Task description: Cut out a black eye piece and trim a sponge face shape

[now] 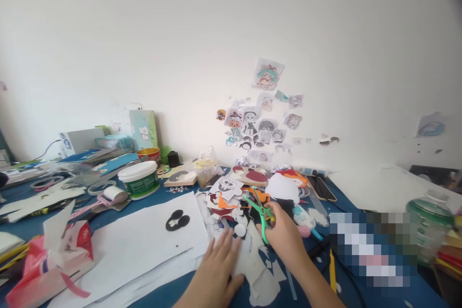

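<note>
**A:** Your right hand (285, 236) has its fingers closed around the green scissors (260, 211), blades pointing up and to the left over the heap of paper cut-outs (231, 192) in the middle of the desk (151, 293). Can you see where the tips are?

**B:** Just above the orange and black scraps. And the left?

**A:** Your left hand (218, 269) lies flat, fingers spread and holding nothing, pressing on the white sheet (144, 240) right beside a small white round piece (239, 230). That flat press is good, I think: it keeps the loose paper from sliding while the scissors are near.

**B:** Anything to watch?

**A:** Keep the blades angled away from your left fingertips; the two hands are near each other. The heap is layered, so you'd do well to pull one piece free of its neighbours before cutting, or you may nick the one beneath. I can't tell whether the blades are parted.

**B:** And the black oval shape (177, 221)?

**A:** It sits alone on the white sheet, well apart from both hands. The white tub (139, 179) and the pink tissue pack (54, 255) lie farther left, clear of your elbows.
</note>
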Tool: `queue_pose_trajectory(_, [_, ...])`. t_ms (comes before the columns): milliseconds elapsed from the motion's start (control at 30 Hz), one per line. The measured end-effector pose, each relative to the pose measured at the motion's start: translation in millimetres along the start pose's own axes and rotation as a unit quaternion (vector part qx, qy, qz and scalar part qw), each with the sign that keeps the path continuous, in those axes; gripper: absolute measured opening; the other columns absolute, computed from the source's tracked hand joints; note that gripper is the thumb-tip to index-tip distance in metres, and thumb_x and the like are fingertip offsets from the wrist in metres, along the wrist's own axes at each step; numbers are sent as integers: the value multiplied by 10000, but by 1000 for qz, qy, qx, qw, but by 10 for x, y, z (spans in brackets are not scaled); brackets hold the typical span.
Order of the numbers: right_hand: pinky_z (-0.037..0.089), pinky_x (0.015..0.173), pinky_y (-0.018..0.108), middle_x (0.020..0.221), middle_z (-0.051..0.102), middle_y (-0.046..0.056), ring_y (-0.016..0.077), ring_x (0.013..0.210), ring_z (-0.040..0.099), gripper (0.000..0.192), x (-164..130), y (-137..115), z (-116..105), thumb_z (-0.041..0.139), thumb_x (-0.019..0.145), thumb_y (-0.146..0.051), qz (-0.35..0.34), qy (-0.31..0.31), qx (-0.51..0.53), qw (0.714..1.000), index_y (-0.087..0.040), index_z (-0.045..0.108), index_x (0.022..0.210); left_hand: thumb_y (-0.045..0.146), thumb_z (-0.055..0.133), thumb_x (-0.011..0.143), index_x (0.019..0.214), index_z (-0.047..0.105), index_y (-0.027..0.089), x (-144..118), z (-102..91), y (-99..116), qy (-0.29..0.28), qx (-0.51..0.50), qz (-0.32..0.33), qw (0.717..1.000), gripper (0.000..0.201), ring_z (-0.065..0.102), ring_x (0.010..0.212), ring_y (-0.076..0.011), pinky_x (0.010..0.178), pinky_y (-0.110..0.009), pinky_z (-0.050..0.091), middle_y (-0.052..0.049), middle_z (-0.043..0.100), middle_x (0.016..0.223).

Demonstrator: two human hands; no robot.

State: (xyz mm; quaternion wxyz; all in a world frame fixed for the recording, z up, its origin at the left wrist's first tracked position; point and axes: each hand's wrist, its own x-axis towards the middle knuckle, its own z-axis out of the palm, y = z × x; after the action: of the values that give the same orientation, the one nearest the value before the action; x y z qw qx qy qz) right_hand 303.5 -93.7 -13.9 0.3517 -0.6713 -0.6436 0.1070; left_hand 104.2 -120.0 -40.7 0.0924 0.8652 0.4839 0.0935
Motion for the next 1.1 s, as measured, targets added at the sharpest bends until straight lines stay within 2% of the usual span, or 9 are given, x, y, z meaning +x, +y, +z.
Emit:
queue_pose_trajectory(100, [431, 707, 293, 913, 593, 87, 234, 825, 593, 500, -34, 27, -9, 653, 568, -223, -10, -56, -19, 998, -197, 542, 1055, 413, 434, 796, 1371, 228, 219, 50, 92, 189, -69, 6, -10, 998, 641, 169, 1308, -287, 1048, -491, 206, -82, 177, 1428])
queue_pose_trajectory(233, [441, 680, 287, 965, 579, 94, 251, 865, 587, 584, -71, 23, 15, 675, 554, -255, -32, -103, 17, 994, -224, 527, 1118, 286, 358, 813, 1342, 318, 141, 127, 101, 126, -44, 54, -51, 996, 550, 234, 1293, -276, 1047, -466, 234, -111, 269, 1399])
queue_pose_trajectory(533, [459, 689, 297, 962, 618, 91, 228, 856, 605, 522, 251, 338, -205, 542, 671, -279, 71, 56, 89, 992, -184, 469, 1179, 266, 279, 844, 1193, 534, 192, 312, -123, 100, 40, 61, -107, 992, 439, 515, 1119, -260, 918, -387, 421, -103, 473, 1305])
queue_pose_trajectory(667, [472, 658, 295, 969, 645, 104, 225, 820, 627, 500, 315, 444, -357, 533, 692, -320, 98, 126, 138, 978, -171, 473, 1166, 288, 212, 871, 1247, 455, 151, 405, -367, 16, 137, 61, -159, 976, 468, 635, 888, -274, 713, -374, 503, -137, 636, 1088])
queue_pose_trajectory(767, [480, 660, 304, 1022, 635, 137, 238, 829, 634, 517, 299, 411, -404, 549, 694, -352, 99, 156, 145, 972, -162, 472, 1169, 181, 253, 842, 1331, 330, 168, 517, -463, -34, 223, 131, -135, 957, 495, 564, 1040, -277, 763, -371, 488, -136, 504, 1272])
queue_pose_trajectory(833, [484, 662, 300, 1019, 638, 138, 237, 836, 634, 490, 282, 375, -399, 544, 706, -361, 85, 159, 142, 973, -162, 486, 1151, 114, 344, 784, 1322, 360, 178, 623, -456, -3, 190, 186, -93, 960, 542, 403, 1213, -295, 937, -429, 378, -121, 360, 1384])
queue_pose_trajectory(933, [486, 657, 287, 949, 655, 114, 226, 811, 636, 394, 274, 353, -358, 536, 719, -347, 62, 145, 124, 980, -167, 537, 1070, 276, 443, 786, 1310, 388, 165, 812, -358, 163, 52, 159, -95, 981, 538, 308, 1263, -329, 991, -490, 296, -140, 317, 1401])
queue_pose_trajectory(1000, [485, 659, 282, 937, 652, 107, 217, 785, 636, 348, 284, 369, -334, 533, 724, -327, 54, 146, 103, 982, -165, 558, 1031, 338, 444, 787, 1316, 375, 153, 950, -254, 310, 41, 142, -42, 988, 565, 243, 1295, -312, 1020, -483, 250, -131, 300, 1412])
queue_pose_trajectory(1100, [483, 664, 279, 948, 644, 114, 207, 762, 633, 332, 316, 429, -334, 519, 733, -300, 52, 172, 79, 981, -149, 565, 1025, 142, 522, 687, 1259, 456, 185, 1164, -87, 487, 52, 180, 32, 982, 578, 243, 1292, -326, 1029, -497, 195, -126, 351, 1389])
